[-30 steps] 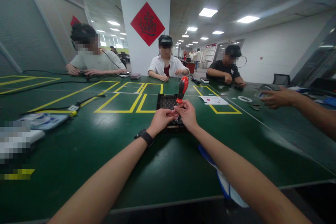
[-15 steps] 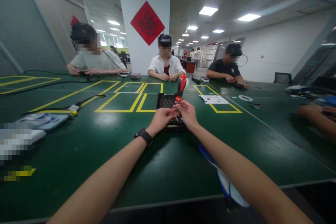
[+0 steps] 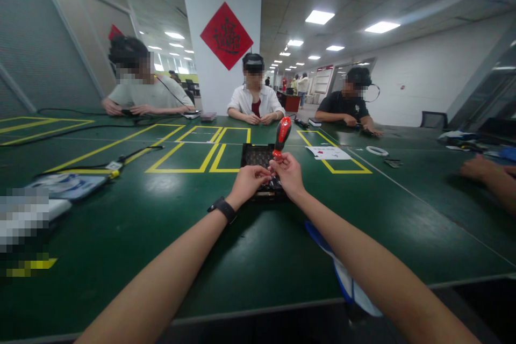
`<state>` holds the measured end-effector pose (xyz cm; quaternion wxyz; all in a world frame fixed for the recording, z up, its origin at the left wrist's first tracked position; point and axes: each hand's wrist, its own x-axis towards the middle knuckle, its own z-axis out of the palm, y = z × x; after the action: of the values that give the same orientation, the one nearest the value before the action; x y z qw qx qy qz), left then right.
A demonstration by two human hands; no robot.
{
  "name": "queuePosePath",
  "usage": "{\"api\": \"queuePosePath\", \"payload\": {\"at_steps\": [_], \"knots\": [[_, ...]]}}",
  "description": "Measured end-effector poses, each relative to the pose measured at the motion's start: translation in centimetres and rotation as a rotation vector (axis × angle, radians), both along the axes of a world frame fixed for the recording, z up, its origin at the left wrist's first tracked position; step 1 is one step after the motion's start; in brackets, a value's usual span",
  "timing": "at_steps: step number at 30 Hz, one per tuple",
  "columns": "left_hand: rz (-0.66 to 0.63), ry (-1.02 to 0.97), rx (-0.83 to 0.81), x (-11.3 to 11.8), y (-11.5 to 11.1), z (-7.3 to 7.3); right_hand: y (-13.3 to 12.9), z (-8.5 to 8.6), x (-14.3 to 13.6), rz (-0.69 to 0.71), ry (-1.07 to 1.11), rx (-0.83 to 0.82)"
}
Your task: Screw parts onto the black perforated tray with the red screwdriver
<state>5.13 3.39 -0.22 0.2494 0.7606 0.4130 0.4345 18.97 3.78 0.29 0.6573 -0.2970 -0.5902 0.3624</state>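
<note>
A screwdriver (image 3: 282, 134) with a red and black handle points upward, its top leaning a little to the right. My right hand (image 3: 291, 176) is closed on it just below the handle, with fingers pinched round the shaft. My left hand (image 3: 250, 181) meets it from the left, thumb and fingertips pinched together; what they hold is too small to make out. Below both hands lies an open black case (image 3: 255, 153) with a patterned inner surface. Its near part is mostly hidden by my hands, and the screwdriver's tip cannot be seen.
Yellow tape outlines mark the green table (image 3: 201, 236). A blue and white item (image 3: 342, 274) lies under my right forearm. Farther right are a paper sheet (image 3: 329, 152) and a white ring (image 3: 377, 151). A bag-like item (image 3: 72, 185) lies left. Several people sit around the table.
The screwdriver's handle has tipped to the right and slightly down. My right fingers have shifted a little with it, while my left hand stays almost in place.
</note>
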Motion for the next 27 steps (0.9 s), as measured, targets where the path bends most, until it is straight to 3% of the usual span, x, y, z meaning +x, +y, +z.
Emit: {"api": "queuePosePath", "payload": {"at_steps": [13,19,27], "knots": [[-0.039,-0.017,-0.007,0.26,-0.06,-0.05,-0.05,0.02,0.01,0.043,0.009,-0.011],[-0.030,0.041,0.064,0.28,-0.23,0.13,0.06,-0.01,0.15,0.152,-0.024,-0.047],[-0.090,-0.049,-0.007,0.10,0.41,-0.34,0.37,-0.23,0.23,0.068,-0.016,-0.037]]}}
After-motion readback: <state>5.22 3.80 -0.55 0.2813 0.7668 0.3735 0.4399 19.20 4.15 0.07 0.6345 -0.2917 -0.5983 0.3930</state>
